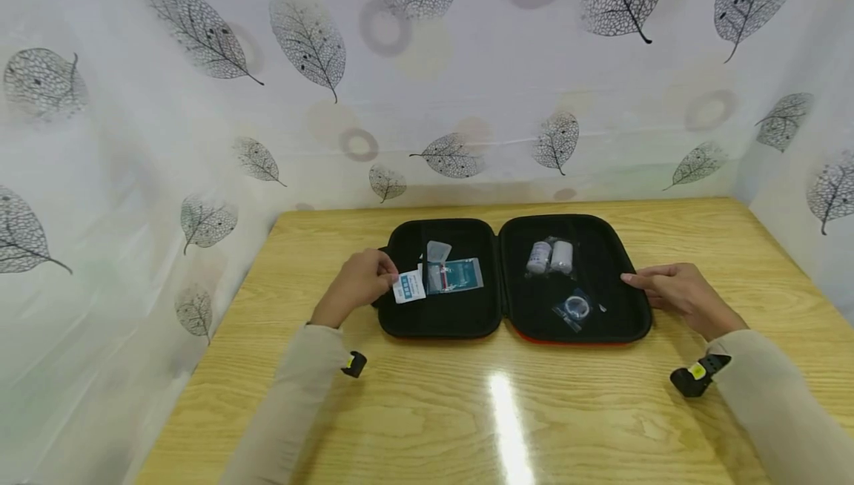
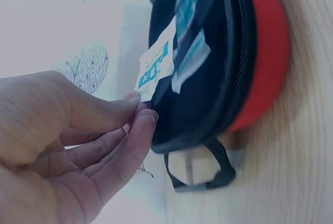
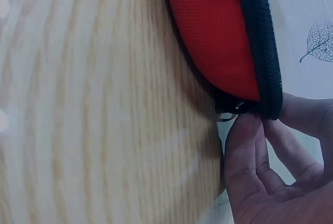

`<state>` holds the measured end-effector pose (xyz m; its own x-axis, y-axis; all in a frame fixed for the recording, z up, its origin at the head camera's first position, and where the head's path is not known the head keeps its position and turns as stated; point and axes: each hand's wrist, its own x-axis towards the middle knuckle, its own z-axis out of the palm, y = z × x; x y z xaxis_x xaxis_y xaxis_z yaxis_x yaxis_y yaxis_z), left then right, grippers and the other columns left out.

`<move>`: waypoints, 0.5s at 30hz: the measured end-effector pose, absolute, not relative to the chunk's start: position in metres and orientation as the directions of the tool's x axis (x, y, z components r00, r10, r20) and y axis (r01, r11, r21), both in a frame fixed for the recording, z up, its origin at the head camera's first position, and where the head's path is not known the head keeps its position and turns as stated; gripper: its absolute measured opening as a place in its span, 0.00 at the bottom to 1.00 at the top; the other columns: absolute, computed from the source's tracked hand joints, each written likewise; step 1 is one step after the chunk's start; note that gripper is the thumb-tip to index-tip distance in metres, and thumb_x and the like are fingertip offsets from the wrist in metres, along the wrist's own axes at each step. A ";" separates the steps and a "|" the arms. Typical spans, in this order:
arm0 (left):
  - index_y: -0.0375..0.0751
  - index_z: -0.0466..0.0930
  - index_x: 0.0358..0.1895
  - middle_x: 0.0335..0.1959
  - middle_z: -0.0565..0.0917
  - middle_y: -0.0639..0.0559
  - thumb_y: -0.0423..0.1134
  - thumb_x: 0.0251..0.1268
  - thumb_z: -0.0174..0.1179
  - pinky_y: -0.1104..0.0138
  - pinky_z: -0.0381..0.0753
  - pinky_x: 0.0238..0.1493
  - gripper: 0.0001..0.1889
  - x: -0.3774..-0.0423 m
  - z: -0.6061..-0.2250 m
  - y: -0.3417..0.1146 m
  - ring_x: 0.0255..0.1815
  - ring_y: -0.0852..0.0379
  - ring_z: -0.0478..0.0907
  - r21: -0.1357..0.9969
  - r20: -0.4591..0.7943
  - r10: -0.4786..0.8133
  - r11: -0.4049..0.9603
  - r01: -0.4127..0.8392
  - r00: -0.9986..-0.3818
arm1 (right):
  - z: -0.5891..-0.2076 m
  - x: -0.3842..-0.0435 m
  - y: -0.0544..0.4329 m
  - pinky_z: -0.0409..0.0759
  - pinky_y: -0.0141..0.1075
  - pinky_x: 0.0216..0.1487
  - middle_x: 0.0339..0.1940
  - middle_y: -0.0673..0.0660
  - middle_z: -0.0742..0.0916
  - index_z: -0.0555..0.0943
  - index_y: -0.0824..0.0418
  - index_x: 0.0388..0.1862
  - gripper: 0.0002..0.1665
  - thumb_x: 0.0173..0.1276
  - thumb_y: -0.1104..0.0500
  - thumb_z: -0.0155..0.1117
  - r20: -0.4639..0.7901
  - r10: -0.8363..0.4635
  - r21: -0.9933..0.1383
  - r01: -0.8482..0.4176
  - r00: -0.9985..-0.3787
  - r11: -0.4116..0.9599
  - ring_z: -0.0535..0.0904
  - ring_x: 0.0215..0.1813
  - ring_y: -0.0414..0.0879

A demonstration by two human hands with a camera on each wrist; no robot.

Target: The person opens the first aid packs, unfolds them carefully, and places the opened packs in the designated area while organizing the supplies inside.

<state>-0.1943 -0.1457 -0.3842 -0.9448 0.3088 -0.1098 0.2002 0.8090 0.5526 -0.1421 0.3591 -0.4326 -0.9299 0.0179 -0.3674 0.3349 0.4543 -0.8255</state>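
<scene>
A red case with a black lining (image 1: pixel 440 325) lies unfolded on the wooden table. My left hand (image 1: pixel 360 283) pinches the corner of a small white packet with blue print (image 1: pixel 409 287) between thumb and fingertips, over the case's left half. In the left wrist view the packet (image 2: pixel 156 62) stands tilted above the lining. Beside it lie a teal packet (image 1: pixel 463 275) and a small clear plastic piece (image 1: pixel 438 251). My right hand (image 1: pixel 680 292) grips the rim of the right half; in the right wrist view its fingers (image 3: pixel 242 146) touch the case's zipped edge (image 3: pixel 265 52).
In the right half lie two white rolls in clear wrap (image 1: pixel 551 256) and a bagged ring-shaped roll (image 1: pixel 577 308). A black carry handle (image 2: pixel 223 166) sticks out at the left side. Behind the table hangs a leaf-print sheet (image 1: pixel 467 99).
</scene>
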 end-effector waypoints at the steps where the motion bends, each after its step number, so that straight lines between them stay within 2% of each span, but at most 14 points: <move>1: 0.36 0.84 0.38 0.32 0.83 0.48 0.32 0.70 0.62 0.63 0.77 0.31 0.03 -0.194 -0.385 -0.148 0.29 0.53 0.76 0.549 -0.112 0.308 0.812 0.200 -0.945 | -0.433 -0.142 0.359 0.84 0.32 0.48 0.62 0.63 0.79 0.64 0.79 0.73 0.51 0.71 0.39 0.66 -0.366 0.018 -0.828 0.334 -0.930 0.451 0.81 0.42 0.29; 7: 0.36 0.84 0.36 0.29 0.82 0.48 0.31 0.68 0.63 0.65 0.74 0.28 0.03 -0.194 -0.388 -0.155 0.26 0.54 0.75 0.529 -0.126 0.309 0.825 0.200 -0.943 | -0.433 -0.142 0.360 0.84 0.32 0.47 0.58 0.59 0.81 0.66 0.79 0.71 0.50 0.71 0.40 0.66 -0.355 0.013 -0.833 0.323 -0.935 0.450 0.82 0.42 0.30; 15: 0.38 0.85 0.31 0.26 0.82 0.51 0.30 0.63 0.67 0.65 0.76 0.27 0.03 -0.196 -0.395 -0.148 0.25 0.55 0.76 0.485 -0.106 0.344 0.837 0.253 -0.933 | -0.432 -0.143 0.360 0.84 0.32 0.48 0.61 0.60 0.79 0.64 0.78 0.73 0.51 0.70 0.39 0.66 -0.383 0.017 -0.824 0.350 -0.923 0.446 0.81 0.42 0.29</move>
